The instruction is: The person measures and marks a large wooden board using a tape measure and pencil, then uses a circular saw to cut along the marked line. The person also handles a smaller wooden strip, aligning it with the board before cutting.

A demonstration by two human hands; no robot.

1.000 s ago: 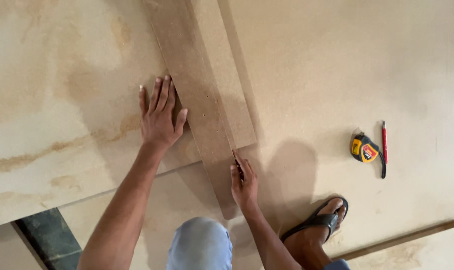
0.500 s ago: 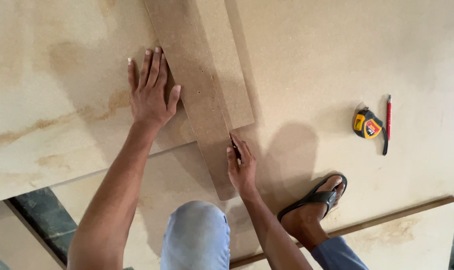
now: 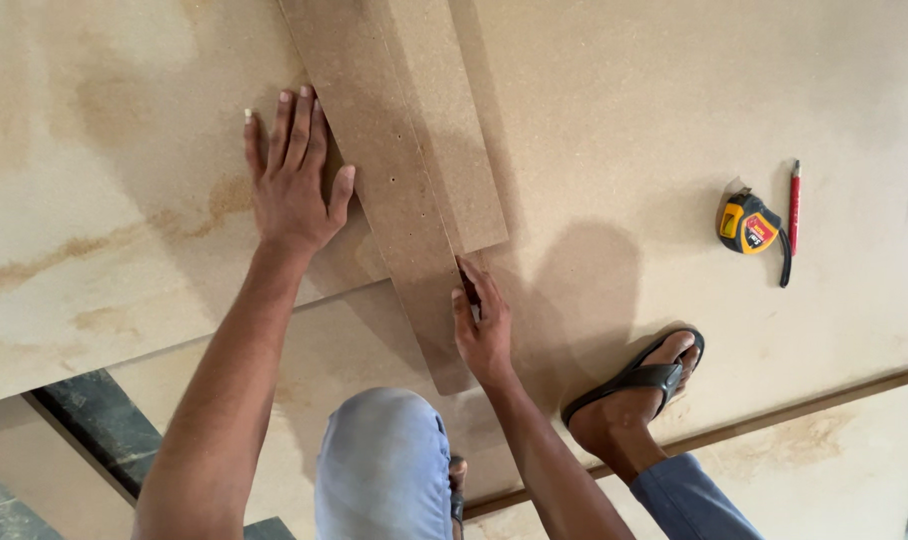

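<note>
Both hands sit higher than before: left hand (image 3: pixel 292 180) flat, grip released, on the board strip (image 3: pixel 394 170); right hand (image 3: pixel 482 325) pinches a pencil (image 3: pixel 467 283) against its end.

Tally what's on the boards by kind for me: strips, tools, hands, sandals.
Brown board strips: 2, a long strip under the left hand and a shorter strip on top, its end by the right hand
Tape measure: 1
Red pencil: 1
Hands: 2
Black sandal in full view: 1
Total: 7
</note>
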